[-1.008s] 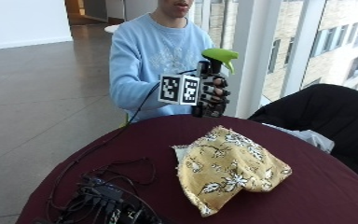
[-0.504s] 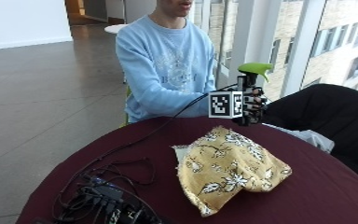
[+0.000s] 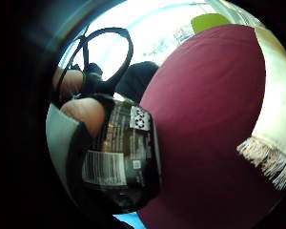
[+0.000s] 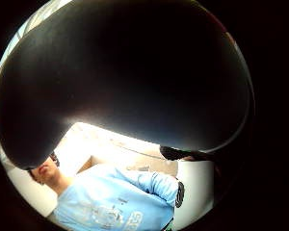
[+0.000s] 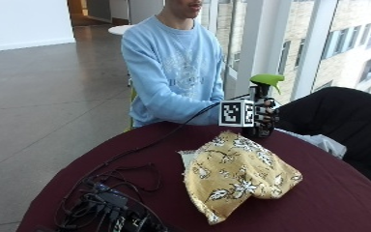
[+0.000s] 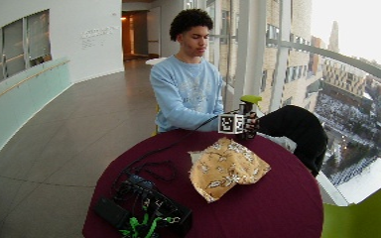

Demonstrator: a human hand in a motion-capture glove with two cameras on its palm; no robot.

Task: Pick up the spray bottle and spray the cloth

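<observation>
So in the outside view the gloved right hand (image 5: 264,117) has its fingers (image 5: 272,115) wrapped round the upright spray bottle (image 5: 263,99), just past the far edge of the yellow cloth (image 5: 240,171) on the counter (image 5: 340,193). The green nozzle looks aimed sideways, so it probably needs turning down toward the cloth.

Little-finger palm view: the bottle's black body sits right against the palm, with the cloth's fringe lying off across the counter.

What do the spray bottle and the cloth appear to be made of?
Spray bottle: likely plastic, with a glossy dark body bearing a printed label and a bright green trigger head. Cloth: woven fabric, matte yellow with a floral print; it folds softly and has a fringed edge.
</observation>
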